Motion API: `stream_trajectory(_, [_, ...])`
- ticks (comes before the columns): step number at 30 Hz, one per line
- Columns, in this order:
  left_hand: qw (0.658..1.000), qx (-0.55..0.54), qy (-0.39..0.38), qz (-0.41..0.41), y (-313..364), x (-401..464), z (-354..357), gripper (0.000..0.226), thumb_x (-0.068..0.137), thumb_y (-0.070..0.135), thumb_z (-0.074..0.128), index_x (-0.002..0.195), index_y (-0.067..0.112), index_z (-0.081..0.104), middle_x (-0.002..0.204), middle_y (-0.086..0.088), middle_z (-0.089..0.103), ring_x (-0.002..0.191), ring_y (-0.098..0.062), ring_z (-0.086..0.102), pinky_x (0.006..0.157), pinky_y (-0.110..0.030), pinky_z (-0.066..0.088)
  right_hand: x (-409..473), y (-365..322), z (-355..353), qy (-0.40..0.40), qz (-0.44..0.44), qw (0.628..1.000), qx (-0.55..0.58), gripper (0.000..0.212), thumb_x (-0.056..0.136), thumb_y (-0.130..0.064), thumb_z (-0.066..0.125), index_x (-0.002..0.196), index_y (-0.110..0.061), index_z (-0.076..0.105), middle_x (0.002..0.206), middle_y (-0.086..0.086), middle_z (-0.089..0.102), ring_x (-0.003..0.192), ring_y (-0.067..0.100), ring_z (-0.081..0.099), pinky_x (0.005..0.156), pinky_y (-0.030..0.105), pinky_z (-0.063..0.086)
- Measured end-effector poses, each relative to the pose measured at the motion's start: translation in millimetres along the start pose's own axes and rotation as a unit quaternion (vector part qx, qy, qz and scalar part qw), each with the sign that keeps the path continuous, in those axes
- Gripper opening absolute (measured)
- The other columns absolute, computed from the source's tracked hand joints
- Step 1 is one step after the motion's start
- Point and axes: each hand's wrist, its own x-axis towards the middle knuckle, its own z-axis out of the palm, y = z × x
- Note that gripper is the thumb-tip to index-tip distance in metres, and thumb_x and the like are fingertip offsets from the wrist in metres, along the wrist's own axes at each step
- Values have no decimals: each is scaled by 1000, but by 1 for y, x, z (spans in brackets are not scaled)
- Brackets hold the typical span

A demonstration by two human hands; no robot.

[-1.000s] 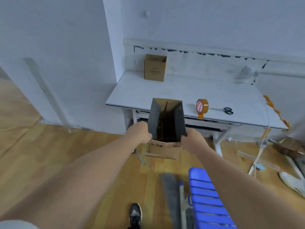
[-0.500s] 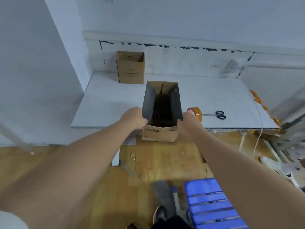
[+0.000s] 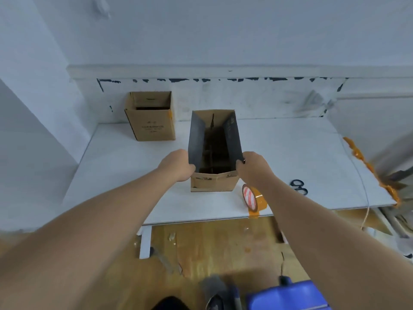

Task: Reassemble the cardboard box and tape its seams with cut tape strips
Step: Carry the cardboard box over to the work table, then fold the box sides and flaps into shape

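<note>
White table (image 3: 125, 175) against wall; both grips, left (image 3: 177, 165) and right (image 3: 253, 168), clasp box (image 3: 213, 182).

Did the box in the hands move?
Yes. The held box went forward, from beyond the table's front edge to over the tabletop, beside the tape roll.

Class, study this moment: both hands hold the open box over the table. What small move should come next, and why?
Probably fold the two dark side flaps inward. The left hand and right hand each grip one, the cardboard box sits on the table, and its top is open and untaped.
</note>
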Motion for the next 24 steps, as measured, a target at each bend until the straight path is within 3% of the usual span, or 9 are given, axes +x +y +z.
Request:
stream_trajectory(4, [1000, -17, -9, 3, 8, 41, 2, 30, 87, 18, 53, 60, 12, 42, 64, -7, 49, 61, -22, 53, 48, -26, 32, 37, 8, -3, 5, 3, 1000, -20, 26, 96, -29, 42, 112, -12, 54, 96, 1, 55, 80, 15, 54, 66, 26, 49])
stream_trajectory(9, [997, -62, -41, 34, 23, 91, 1, 29, 87, 18, 52, 61, 10, 42, 64, -6, 49, 61, -21, 51, 47, -27, 29, 80, 14, -14, 12, 30, 999, -36, 26, 97, -28, 41, 114, -12, 54, 103, 5, 60, 81, 15, 58, 61, 22, 46])
stream_trajectory(12, [994, -84, -57, 47, 32, 116, 1, 26, 88, 18, 52, 89, -7, 57, 59, -7, 42, 54, -17, 45, 45, -26, 25, 100, 17, -24, 21, 48, 998, -36, 27, 98, -26, 40, 113, -8, 55, 99, 6, 58, 76, 16, 55, 52, 19, 37])
stream_trajectory(15, [991, -88, -83, 62, 41, 134, 3, 31, 89, 20, 52, 103, -7, 56, 83, -15, 58, 72, -26, 58, 46, -25, 27, 109, 21, -33, 25, 59, 996, -57, 20, 97, -25, 40, 103, -10, 53, 93, 5, 55, 69, 13, 50, 48, 19, 31])
stream_trajectory(17, [988, -87, -106, 72, 48, 147, 4, 27, 88, 20, 52, 96, -5, 57, 83, -14, 60, 73, -26, 57, 47, -25, 30, 114, 27, -38, 26, 70, 995, -60, 18, 97, -25, 41, 100, -12, 52, 90, 4, 55, 66, 12, 49, 47, 20, 31])
stream_trajectory(20, [984, -96, -129, 74, 61, 169, 2, 19, 85, 18, 53, 69, 7, 53, 85, -14, 65, 70, -23, 58, 53, -26, 38, 128, 35, -47, 21, 85, 995, -53, 17, 95, -24, 42, 93, -11, 53, 86, 6, 59, 67, 15, 53, 48, 22, 35])
stream_trajectory(24, [985, -97, -131, 57, 75, 183, -1, 16, 83, 17, 52, 81, 4, 60, 92, -16, 69, 83, -27, 65, 69, -35, 51, 148, 41, -55, 18, 72, 995, -71, 18, 92, -27, 43, 83, -13, 52, 77, 4, 59, 65, 16, 56, 47, 23, 36])
